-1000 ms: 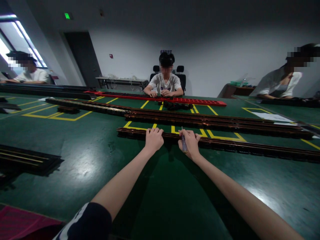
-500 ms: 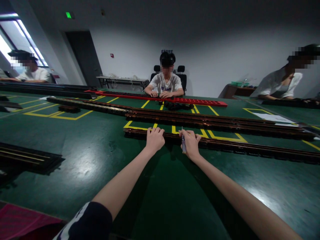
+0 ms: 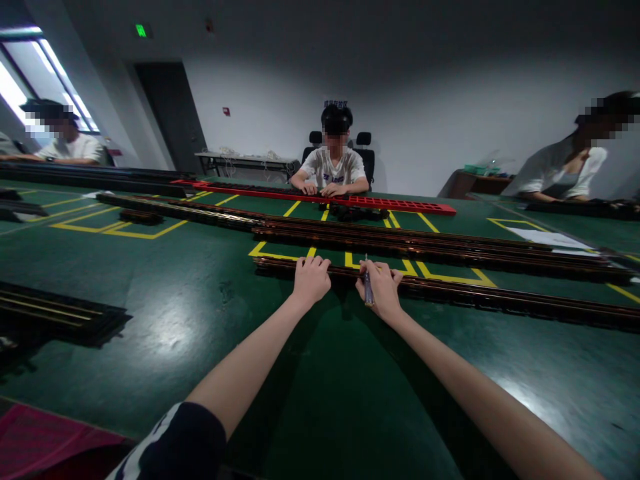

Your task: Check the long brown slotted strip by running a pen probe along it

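Observation:
A long, dark rail-like strip [image 3: 475,298] with thin coppery lines lies across the table in front of me. My left hand [image 3: 311,279] rests over it near its left end, fingers curled around its far edge. Further right on the same strip is my right hand [image 3: 383,288], its fingers bent around a slim screwdriver [image 3: 369,290] with a translucent purplish handle. The screwdriver's thin metal tip points away from me. My right fingertips are close to the strip, but whether they touch it is hard to see.
Behind lies a bundle of similar dark strips [image 3: 430,243]. A red slotted tray [image 3: 405,205] is farther back, before a seated co-worker [image 3: 334,167]. More dark strips [image 3: 60,308] lie at left. Yellow tape [image 3: 455,275] marks the green table [image 3: 210,333]. White sheets [image 3: 545,237] lie right.
The near strip's left end has shifted slightly right relative to the table markings. Both hands stay in nearly the same place, and the screwdriver is still held. The view has moved a little.

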